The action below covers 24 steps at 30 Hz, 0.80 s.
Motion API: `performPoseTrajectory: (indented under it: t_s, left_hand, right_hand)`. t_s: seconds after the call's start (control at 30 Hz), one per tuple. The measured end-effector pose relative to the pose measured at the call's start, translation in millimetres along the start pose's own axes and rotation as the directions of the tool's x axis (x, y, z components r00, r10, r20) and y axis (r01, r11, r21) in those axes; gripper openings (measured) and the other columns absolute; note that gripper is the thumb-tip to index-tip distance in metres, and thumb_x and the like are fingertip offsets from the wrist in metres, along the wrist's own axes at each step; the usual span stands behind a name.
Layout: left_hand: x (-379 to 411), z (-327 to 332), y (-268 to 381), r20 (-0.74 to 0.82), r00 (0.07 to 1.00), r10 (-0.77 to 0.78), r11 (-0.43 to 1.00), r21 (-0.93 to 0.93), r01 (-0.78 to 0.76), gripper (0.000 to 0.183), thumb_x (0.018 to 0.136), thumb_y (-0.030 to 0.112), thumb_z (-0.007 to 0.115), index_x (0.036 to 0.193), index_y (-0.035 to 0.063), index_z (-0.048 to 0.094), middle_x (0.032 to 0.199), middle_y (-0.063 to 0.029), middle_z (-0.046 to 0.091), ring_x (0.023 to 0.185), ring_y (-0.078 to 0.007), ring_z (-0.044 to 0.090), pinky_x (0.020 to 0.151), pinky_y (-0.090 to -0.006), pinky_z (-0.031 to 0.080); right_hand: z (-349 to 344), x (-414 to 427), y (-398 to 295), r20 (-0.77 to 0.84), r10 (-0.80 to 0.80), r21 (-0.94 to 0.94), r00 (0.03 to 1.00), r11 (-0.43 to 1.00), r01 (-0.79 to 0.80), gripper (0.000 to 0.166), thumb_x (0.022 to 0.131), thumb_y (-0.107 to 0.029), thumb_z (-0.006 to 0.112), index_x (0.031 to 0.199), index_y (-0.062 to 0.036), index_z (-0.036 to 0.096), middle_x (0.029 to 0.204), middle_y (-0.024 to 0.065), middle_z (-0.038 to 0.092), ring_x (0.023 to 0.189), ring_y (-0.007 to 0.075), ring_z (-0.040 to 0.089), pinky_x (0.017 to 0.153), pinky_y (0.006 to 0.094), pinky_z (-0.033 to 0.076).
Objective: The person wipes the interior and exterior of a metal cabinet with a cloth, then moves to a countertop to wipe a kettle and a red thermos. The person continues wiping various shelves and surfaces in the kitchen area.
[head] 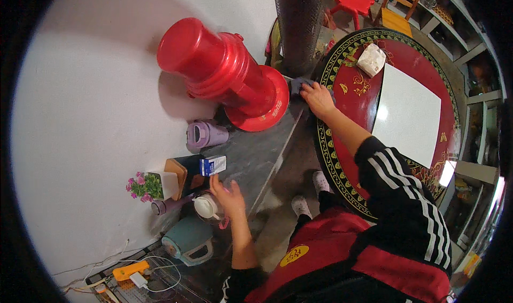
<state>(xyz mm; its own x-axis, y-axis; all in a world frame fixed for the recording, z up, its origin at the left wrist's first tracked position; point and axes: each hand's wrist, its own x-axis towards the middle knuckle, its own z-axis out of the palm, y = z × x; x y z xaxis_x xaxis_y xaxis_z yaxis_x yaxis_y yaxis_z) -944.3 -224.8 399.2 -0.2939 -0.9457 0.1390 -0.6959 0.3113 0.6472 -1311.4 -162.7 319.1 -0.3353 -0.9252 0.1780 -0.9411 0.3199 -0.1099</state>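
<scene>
My right hand (319, 99) presses a dark grey cloth (296, 85) at the far corner of a grey stone-look counter (260, 150), beside the round table. My left hand (229, 198) hovers over the counter's near part with its fingers apart. Its fingertips are close to a small blue and white box (213, 165); whether they touch is hard to tell. Just below that hand stands a lidded cup (206, 206), partly covered by it. A large red canister (228, 78) with a wide base stands against the wall, near the cloth.
A lilac tumbler (207, 134), a potted pink flower (148, 186) and a teal electric kettle (190, 239) line the wall side. An orange power strip (130, 270) trails cables. The red round table (352, 102) bears a white sheet (408, 114) and a crumpled packet (371, 59). A dark column (298, 26) rises behind.
</scene>
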Motion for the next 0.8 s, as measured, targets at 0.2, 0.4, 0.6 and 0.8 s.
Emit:
performPoseTrajectory:
  t_s: [0.2, 0.4, 0.6, 0.8]
  left_hand:
    - [-20.9, 21.3, 46.8, 0.093, 0.989, 0.112, 0.993, -0.054, -0.108, 0.044, 0.07, 0.003, 0.058, 0.113, 0.001, 0.045, 0.124, -0.0195, 0.036, 0.115, -0.0339, 0.035, 0.095, -0.0397, 0.031]
    - [-25.9, 42.8, 90.7, 0.44, 0.881, 0.177, 0.984, -0.086, -0.155, 0.043, 0.072, 0.011, 0.062, 0.111, 0.003, 0.047, 0.12, -0.0187, 0.041, 0.112, -0.0312, 0.04, 0.094, -0.0366, 0.033]
    - [-29.9, 70.3, 135.7, 0.556, 0.807, 0.2, 0.951, -0.307, -0.024, 0.068, 0.073, 0.019, 0.066, 0.126, -0.0002, 0.029, 0.121, -0.0201, 0.043, 0.108, -0.0283, 0.045, 0.093, -0.0362, 0.034]
    - [-15.3, 59.4, 183.0, 0.579, 0.774, 0.256, 0.739, -0.633, 0.229, 0.048, 0.078, 0.01, 0.061, 0.119, 0.0009, 0.038, 0.106, -0.0088, 0.051, 0.095, -0.0147, 0.05, 0.081, -0.0271, 0.041]
  right_hand:
    - [3.8, -2.6, -33.8, 0.102, 0.105, -0.065, 0.989, 0.993, -0.098, 0.012, 0.072, -0.014, 0.052, 0.08, -0.0122, 0.06, 0.096, 0.0038, 0.052, 0.09, 0.0241, 0.048, 0.072, 0.0334, 0.042]
    - [-54.6, -37.9, -34.6, 0.59, 0.049, 0.643, 0.806, 0.576, -0.505, 0.037, 0.067, -0.002, 0.048, 0.102, -0.0065, 0.059, 0.097, 0.0065, 0.059, 0.092, 0.0199, 0.055, 0.076, 0.0292, 0.045]
    - [-117.4, -81.5, -44.5, 0.501, 0.057, 0.758, 0.864, -0.511, -0.405, 0.055, 0.063, 0.003, 0.045, 0.117, -0.0032, 0.048, 0.1, 0.0053, 0.056, 0.087, 0.0134, 0.053, 0.077, 0.0236, 0.043]
    - [-172.6, -99.1, -48.2, 0.411, 0.232, 0.757, 0.881, -0.625, -0.189, 0.069, 0.06, 0.006, 0.04, 0.127, -0.0064, 0.037, 0.119, 0.0068, 0.045, 0.099, 0.0171, 0.048, 0.081, 0.0239, 0.041]
